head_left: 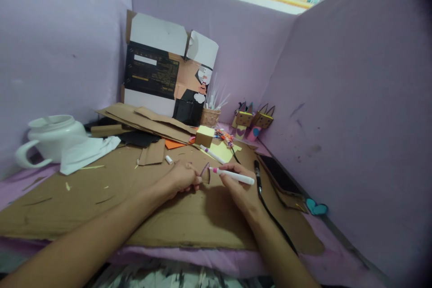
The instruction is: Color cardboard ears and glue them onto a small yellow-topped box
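Observation:
My left hand (185, 176) pinches a small pointed cardboard piece (205, 176) with a dark outline along its edge. In my right hand (238, 184) is a white felt-tip marker (238, 176) with a pink end, its tip at the cardboard piece's upper edge. Whether the tip touches the piece, I cannot tell for sure. Just beyond my hands lies a second white marker (212, 154) with a purple end. A white marker cap (169, 159) rests on the cardboard mat (148, 229) beyond my left hand.
A white pot (56, 132) with a cloth (89, 153) stands at left. Cardboard sheets (148, 121) and an unfolded box (151, 72) are behind. On the right are a black cabled pen (258, 175), a phone (282, 174) and a blue heart (316, 207). Cardboard-headed figures (243, 119) stand at the back.

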`<control>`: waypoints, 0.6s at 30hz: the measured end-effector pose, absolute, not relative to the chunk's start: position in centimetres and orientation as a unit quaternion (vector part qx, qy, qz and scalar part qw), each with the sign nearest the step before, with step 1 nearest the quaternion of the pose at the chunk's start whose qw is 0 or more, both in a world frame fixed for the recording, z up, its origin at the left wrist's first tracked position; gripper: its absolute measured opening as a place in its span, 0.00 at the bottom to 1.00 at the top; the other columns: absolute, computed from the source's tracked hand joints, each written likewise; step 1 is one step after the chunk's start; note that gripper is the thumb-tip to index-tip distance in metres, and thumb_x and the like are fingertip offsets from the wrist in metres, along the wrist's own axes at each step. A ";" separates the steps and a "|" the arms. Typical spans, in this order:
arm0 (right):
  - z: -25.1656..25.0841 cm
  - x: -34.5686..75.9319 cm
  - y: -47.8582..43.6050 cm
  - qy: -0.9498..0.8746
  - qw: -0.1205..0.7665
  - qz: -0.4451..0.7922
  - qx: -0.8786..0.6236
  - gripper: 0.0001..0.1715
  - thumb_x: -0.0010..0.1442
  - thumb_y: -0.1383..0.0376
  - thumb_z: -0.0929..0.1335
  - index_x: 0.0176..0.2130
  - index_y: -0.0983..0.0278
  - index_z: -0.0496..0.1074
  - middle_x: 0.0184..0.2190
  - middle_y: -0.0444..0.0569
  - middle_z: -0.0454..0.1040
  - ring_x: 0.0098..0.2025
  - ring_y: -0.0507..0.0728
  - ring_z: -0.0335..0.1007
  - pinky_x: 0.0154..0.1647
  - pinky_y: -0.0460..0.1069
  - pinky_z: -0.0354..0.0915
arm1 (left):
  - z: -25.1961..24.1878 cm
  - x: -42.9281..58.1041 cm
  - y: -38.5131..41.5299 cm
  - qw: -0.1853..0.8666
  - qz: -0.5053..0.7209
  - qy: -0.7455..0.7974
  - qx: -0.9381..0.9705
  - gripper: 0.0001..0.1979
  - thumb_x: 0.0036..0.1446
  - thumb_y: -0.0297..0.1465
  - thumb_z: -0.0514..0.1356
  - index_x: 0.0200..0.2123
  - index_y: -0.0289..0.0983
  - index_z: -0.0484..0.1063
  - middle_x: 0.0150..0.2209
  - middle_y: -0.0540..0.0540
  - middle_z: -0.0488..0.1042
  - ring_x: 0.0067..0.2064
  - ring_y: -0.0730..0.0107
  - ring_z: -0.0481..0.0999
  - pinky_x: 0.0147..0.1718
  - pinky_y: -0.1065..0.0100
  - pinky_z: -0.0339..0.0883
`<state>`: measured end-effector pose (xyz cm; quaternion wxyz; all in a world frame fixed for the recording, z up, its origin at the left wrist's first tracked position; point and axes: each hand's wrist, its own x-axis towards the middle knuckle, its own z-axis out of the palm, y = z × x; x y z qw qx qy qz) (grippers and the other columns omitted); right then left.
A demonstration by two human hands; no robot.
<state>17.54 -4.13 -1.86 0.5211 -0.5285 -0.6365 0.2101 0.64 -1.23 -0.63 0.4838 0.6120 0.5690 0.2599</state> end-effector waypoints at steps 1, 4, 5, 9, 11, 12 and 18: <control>-1.8 17.6 -4.2 -0.636 0.514 0.219 -0.533 0.08 0.45 0.68 0.66 0.28 0.64 0.74 0.18 0.42 0.70 0.19 0.51 0.61 0.17 0.43 0.53 | -0.6 0.7 -1.2 0.484 0.259 0.570 0.611 0.07 0.40 0.25 0.56 0.14 0.34 0.67 0.12 0.52 0.65 0.13 0.81 0.53 0.11 0.74 0.42; -1.7 17.6 -4.3 -0.632 0.504 0.238 -0.539 0.07 0.44 0.68 0.66 0.26 0.65 0.74 0.16 0.42 0.69 0.17 0.50 0.58 0.16 0.43 0.51 | -0.7 0.7 -1.2 0.488 0.260 0.569 0.609 0.07 0.40 0.25 0.56 0.14 0.34 0.66 0.12 0.53 0.64 0.12 0.81 0.53 0.11 0.75 0.42; -1.7 17.6 -4.3 -0.631 0.507 0.239 -0.537 0.07 0.44 0.68 0.66 0.26 0.65 0.74 0.16 0.42 0.69 0.17 0.50 0.58 0.16 0.43 0.52 | -0.6 0.7 -1.2 0.489 0.262 0.568 0.608 0.07 0.40 0.25 0.56 0.14 0.34 0.66 0.11 0.53 0.64 0.12 0.81 0.53 0.11 0.75 0.42; -1.8 17.5 -4.0 -0.625 0.536 0.210 -0.527 0.08 0.46 0.66 0.66 0.28 0.64 0.74 0.18 0.41 0.69 0.19 0.50 0.60 0.18 0.44 0.54 | -0.5 0.7 -1.2 0.489 0.263 0.562 0.612 0.07 0.40 0.24 0.55 0.14 0.34 0.66 0.11 0.53 0.63 0.12 0.81 0.53 0.11 0.75 0.43; -1.8 17.5 -4.0 -0.626 0.540 0.203 -0.524 0.08 0.46 0.66 0.66 0.29 0.64 0.74 0.19 0.42 0.70 0.20 0.51 0.61 0.19 0.44 0.55 | -0.4 0.7 -1.3 0.490 0.260 0.565 0.611 0.08 0.40 0.24 0.55 0.13 0.34 0.65 0.09 0.54 0.61 0.12 0.82 0.52 0.11 0.75 0.43; -1.8 17.5 -4.0 -0.628 0.536 0.206 -0.525 0.08 0.46 0.66 0.66 0.29 0.64 0.74 0.19 0.42 0.70 0.20 0.51 0.61 0.19 0.44 0.55 | -0.4 0.7 -1.3 0.490 0.259 0.566 0.611 0.08 0.40 0.23 0.55 0.13 0.34 0.65 0.09 0.54 0.60 0.11 0.82 0.52 0.11 0.75 0.42; -1.7 17.6 -4.3 -0.633 0.496 0.258 -0.535 0.07 0.44 0.67 0.66 0.26 0.65 0.74 0.15 0.41 0.68 0.17 0.49 0.57 0.16 0.43 0.50 | -0.1 0.8 -1.4 0.493 0.254 0.571 0.604 0.08 0.41 0.23 0.55 0.13 0.33 0.65 0.10 0.53 0.63 0.11 0.82 0.52 0.11 0.75 0.42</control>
